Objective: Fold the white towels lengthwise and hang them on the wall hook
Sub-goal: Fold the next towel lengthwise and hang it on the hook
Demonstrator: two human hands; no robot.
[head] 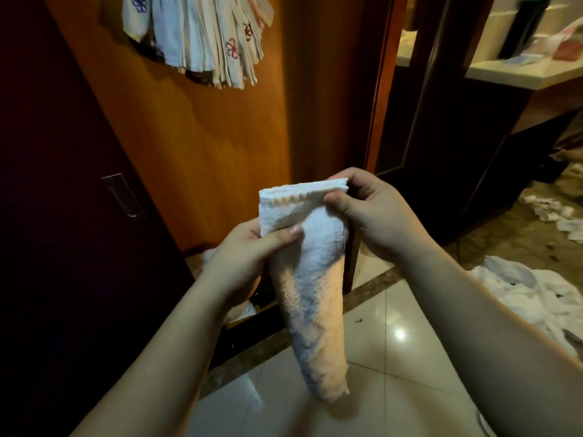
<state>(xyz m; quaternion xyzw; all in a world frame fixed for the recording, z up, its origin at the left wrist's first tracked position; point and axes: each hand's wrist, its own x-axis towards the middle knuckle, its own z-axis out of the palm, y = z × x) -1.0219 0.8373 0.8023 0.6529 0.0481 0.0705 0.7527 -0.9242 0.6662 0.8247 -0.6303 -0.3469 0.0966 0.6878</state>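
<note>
A white towel (315, 279) hangs folded into a narrow strip in front of me, its lower end dangling over the tiled floor. My left hand (249, 257) grips its left side just below the top, thumb across the cloth. My right hand (369, 209) pinches the top right corner of the folded edge. Several white towels (202, 36) with embroidered flower marks hang in a bunch on the orange wooden wall at the upper left; the hook itself is hidden behind them.
A dark cabinet door with a handle (123, 195) fills the left. A heap of white cloth (530, 288) lies on the floor at the right, with scattered scraps (555, 212) beyond it. A counter (517, 74) stands at the upper right.
</note>
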